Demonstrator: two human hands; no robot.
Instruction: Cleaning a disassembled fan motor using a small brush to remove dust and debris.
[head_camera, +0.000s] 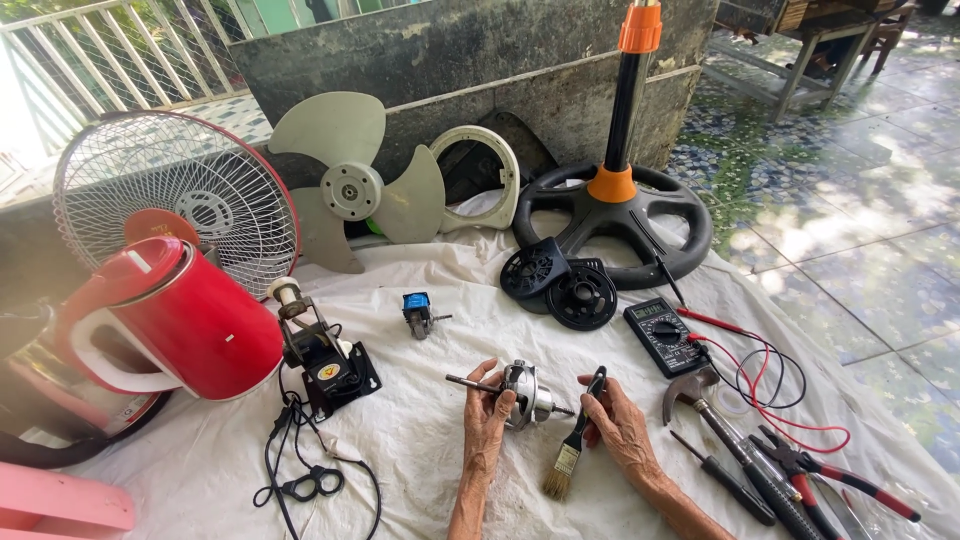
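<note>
White cloth (420, 440), creased, spread over a tiled floor (860, 230) of blue-green patterned tiles in dappled sun; a dark stained concrete slab (450, 60) stands behind, a white railing (120, 50) at the rear left. Left hand (487, 410) closed around a silver fan motor (527, 393), its shaft pointing left, held just above the cloth at centre front. Right hand (618, 425) pinches the black handle of one small paintbrush (575, 440), bristles down, just beside the motor. Count: one wire fan guard (170, 195), one three-bladed grey fan blade (350, 185), one white ring housing (478, 178), one black stand base (615, 215) with orange-collared pole, two black round covers (560, 282), one multimeter (663, 335) with red and black leads, one hammer (720, 420), one red kettle (170, 315), one small blue-topped part (418, 312), one screwdriver (722, 478), one pair of red-handled pliers (830, 475)
</note>
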